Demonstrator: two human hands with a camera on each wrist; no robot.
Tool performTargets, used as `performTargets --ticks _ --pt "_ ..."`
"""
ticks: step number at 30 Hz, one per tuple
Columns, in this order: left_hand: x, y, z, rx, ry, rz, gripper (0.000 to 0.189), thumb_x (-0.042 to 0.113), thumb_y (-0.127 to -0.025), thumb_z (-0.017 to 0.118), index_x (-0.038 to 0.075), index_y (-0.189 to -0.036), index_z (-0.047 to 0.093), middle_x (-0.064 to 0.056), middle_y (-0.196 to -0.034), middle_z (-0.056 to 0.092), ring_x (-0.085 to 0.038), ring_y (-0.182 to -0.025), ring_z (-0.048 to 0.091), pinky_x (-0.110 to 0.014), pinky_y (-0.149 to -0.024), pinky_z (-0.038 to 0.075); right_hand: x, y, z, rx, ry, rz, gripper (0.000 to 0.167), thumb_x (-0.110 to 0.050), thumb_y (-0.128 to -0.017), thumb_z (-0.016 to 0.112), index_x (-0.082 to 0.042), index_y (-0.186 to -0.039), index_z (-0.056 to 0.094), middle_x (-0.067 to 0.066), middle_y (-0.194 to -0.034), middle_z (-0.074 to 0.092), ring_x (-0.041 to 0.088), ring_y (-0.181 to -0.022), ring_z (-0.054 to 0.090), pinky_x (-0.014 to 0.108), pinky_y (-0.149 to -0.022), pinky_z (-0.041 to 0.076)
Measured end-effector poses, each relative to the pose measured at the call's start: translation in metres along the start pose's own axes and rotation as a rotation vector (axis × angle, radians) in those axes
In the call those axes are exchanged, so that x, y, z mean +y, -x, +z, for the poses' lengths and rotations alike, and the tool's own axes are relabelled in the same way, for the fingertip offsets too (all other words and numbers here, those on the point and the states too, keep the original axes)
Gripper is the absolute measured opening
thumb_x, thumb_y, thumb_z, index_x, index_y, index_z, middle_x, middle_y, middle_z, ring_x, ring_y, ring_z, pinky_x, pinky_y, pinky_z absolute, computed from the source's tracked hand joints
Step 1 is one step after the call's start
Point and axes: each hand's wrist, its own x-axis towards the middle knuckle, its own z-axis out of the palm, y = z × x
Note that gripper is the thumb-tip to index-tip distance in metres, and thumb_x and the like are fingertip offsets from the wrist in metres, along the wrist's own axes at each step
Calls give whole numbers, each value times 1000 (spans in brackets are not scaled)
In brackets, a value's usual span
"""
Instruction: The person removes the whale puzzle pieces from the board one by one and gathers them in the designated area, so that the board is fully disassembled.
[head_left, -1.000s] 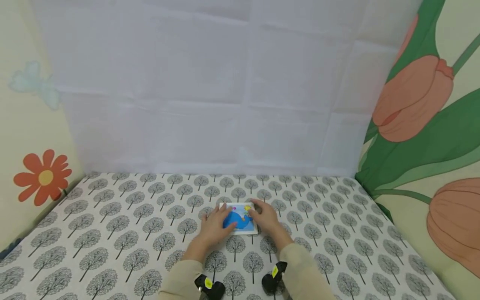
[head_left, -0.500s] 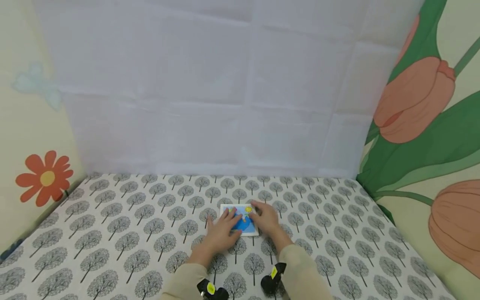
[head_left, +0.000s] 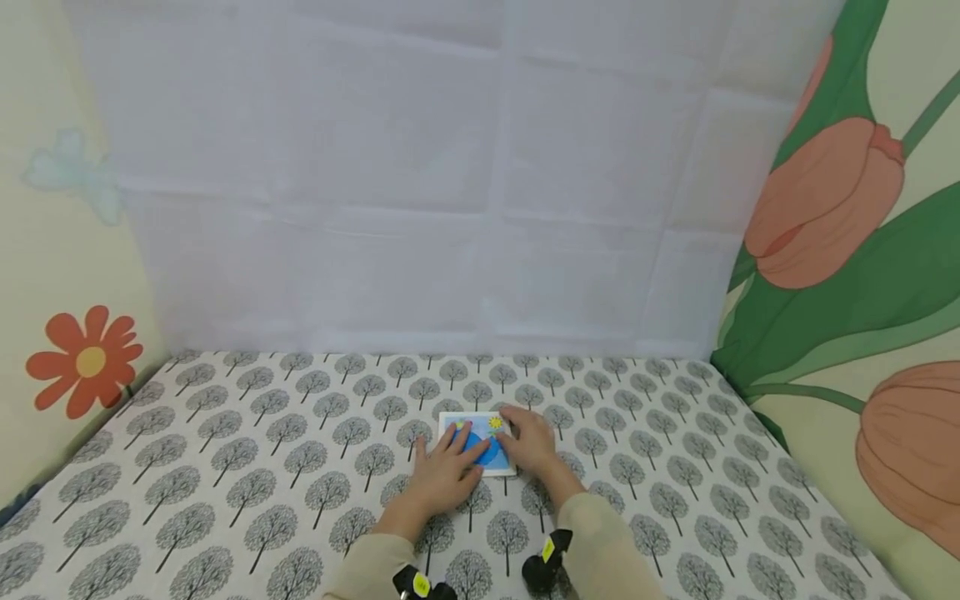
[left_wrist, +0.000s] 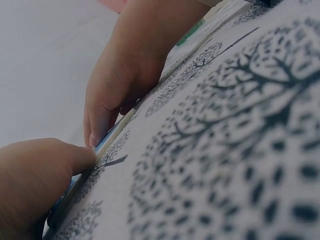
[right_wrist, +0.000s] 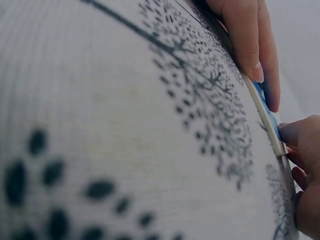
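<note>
A small flat picture puzzle board (head_left: 491, 456) with a white border lies on the patterned cloth. Its picture shows a blue shape and a yellow sun (head_left: 496, 422). My left hand (head_left: 444, 477) rests on the left part with fingers spread and fairly straight, hiding some of the picture. At the right edge, my right hand (head_left: 531, 442) holds the board, thumb on top and fingers curled along the side. The right wrist view shows that thumb touching the board's thin edge (right_wrist: 272, 131). Both hands also meet the board in the left wrist view, where it is mostly hidden.
A white cloth with black tree prints (head_left: 300, 458) covers the table. Behind it hangs a white sheet (head_left: 405, 208). Painted walls with flowers (head_left: 825, 200) stand at both sides. Black wrist cameras (head_left: 546, 562) sit at both forearms.
My left hand has slid back toward me and its fingers have spread over the picture, uncovering the board's upper left corner. The right hand stays at the right edge.
</note>
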Motion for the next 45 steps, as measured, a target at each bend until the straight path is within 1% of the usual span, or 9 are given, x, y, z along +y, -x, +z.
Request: performTargets --ticks 2,11,18,25,32,38,42,45 --pt "0 1 0 -2 -9 -1 42 32 -90 41 18 -129 43 -14 -137 26 -34 -125 17 -65 -89 6 1 0 1 -1 -1 -7 38 -22 -82 57 -10 -118 53 6 -124 47 26 -116 37 48 -95 23" --pt "0 2 1 -2 -42 0 42 32 -91 40 19 -130 42 -12 -138 25 -33 -125 16 -64 -90 7 -1 -2 0 -23 -51 35 36 -22 -81 58 -13 -115 55 4 -125 46 26 -117 35 50 -95 19" --pt "1 3 -1 4 -38 4 41 32 -91 40 18 -130 42 -13 -138 25 -33 -125 16 -64 -90 7 -3 -6 -3 -53 -130 124 34 -21 -78 62 -15 -111 56 4 -124 46 24 -118 34 48 -97 16" --pt "2 3 0 1 -33 8 41 32 -91 39 19 -130 42 -12 -138 24 -33 -126 16 -63 -91 6 -4 -8 -4 -58 -157 187 31 -21 -77 62 -16 -107 58 3 -123 47 24 -119 33 47 -98 15" --pt "3 2 -1 -1 -35 -4 41 32 -91 39 19 -130 42 -11 -139 24 -32 -126 15 -63 -91 6 -3 -10 -3 -42 -192 222 28 -19 -75 63 -17 -103 60 2 -121 50 23 -118 35 47 -98 15" --pt "4 3 -2 -9 -17 -2 41 32 -91 39 18 -130 42 -12 -139 24 -32 -126 15 -63 -91 6 -3 -11 -2 -11 -246 300 20 -16 -76 62 -20 -95 62 1 -118 51 23 -118 34 47 -98 15" --pt "5 3 -3 -4 -8 1 41 32 -91 40 17 -130 42 -12 -138 24 -33 -126 15 -63 -91 7 -3 -12 -2 1 -295 354 18 -14 -75 61 -21 -92 63 0 -117 51 23 -118 34 46 -98 16" --pt "5 3 -4 3 -11 -1 41 31 -91 40 17 -130 43 -12 -138 25 -33 -126 15 -63 -91 7 -4 -13 -1 22 -325 372 17 -13 -75 62 -20 -90 64 0 -117 52 23 -118 34 45 -98 17"
